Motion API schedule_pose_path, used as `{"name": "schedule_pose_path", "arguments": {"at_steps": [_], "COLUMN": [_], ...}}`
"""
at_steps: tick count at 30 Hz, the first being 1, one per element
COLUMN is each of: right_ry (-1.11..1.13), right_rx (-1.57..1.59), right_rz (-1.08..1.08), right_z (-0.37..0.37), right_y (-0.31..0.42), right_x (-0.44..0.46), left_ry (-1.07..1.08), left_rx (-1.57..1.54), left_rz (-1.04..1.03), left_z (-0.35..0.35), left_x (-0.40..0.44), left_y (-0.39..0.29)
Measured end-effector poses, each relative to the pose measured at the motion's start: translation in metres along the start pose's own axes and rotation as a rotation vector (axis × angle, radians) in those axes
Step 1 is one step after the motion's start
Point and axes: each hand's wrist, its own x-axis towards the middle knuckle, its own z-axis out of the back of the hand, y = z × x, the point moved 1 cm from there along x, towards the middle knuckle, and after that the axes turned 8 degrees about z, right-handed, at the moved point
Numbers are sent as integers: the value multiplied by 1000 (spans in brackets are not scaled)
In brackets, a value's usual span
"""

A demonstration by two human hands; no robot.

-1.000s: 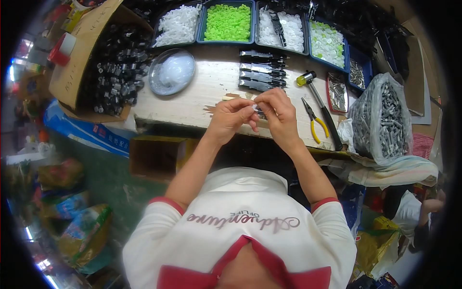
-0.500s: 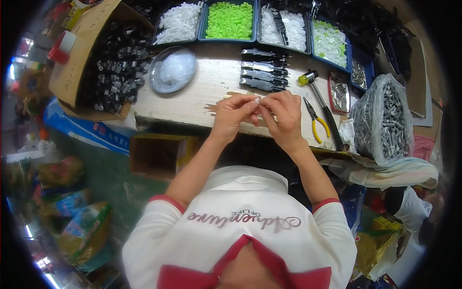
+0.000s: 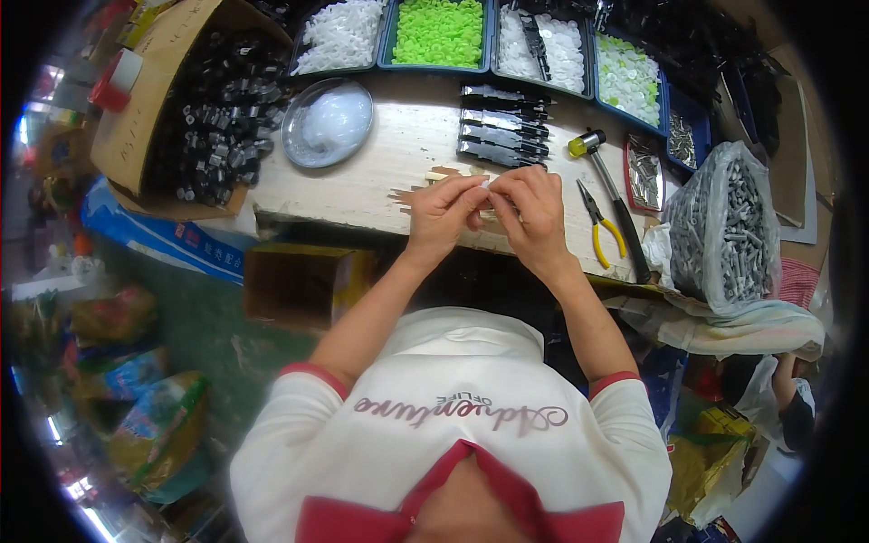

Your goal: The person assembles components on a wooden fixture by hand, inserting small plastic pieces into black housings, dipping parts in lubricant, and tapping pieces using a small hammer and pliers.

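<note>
My left hand (image 3: pixel 442 215) and my right hand (image 3: pixel 532 213) meet at the table's front edge, fingertips pinched together. Between them shows a small white piece (image 3: pixel 487 184), mostly covered by the fingers, so its kind is unclear. Just beyond my hands lies a row of several black, flat mechanical parts (image 3: pixel 503 127). Right of my right hand are a hammer (image 3: pixel 604 172) with a yellow-tipped head and black grip, and pliers (image 3: pixel 602 222) with yellow handles.
Trays of white pieces (image 3: pixel 339 38), green pieces (image 3: pixel 439 34) and mixed pieces (image 3: pixel 626 77) line the back. A dish of whitish grease (image 3: pixel 328 124) and a box of black parts (image 3: pixel 226 127) stand left. A bag of metal parts (image 3: pixel 729 226) sits right.
My hands stay together with nearly the same pinch; the fingers have shifted slightly. The view has moved a little, so the tabletop things appear slightly shifted.
</note>
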Motion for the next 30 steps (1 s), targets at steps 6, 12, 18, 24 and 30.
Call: {"name": "schedule_pose_path", "arguments": {"at_steps": [6,12,18,24,30], "right_ry": [-13,53,285,383,515], "right_rx": [28,-37,-154,-159,-204], "right_rz": [-24,-15,41,118,162], "right_z": [-4,1,-1,-9,-14], "right_y": [0,-6,-18,-21,-23], "right_x": [-2,-3,-8,-1,4], "left_ry": [-67,-121,-113,-70,-65], "left_rx": [272,537,901,957,963], "left_rz": [-209,-425,-513,-431,-437], "left_z": [2,9,24,25,25], "left_x": [1,5,5,4,5], "left_y": [5,-10,-10,0,4]}}
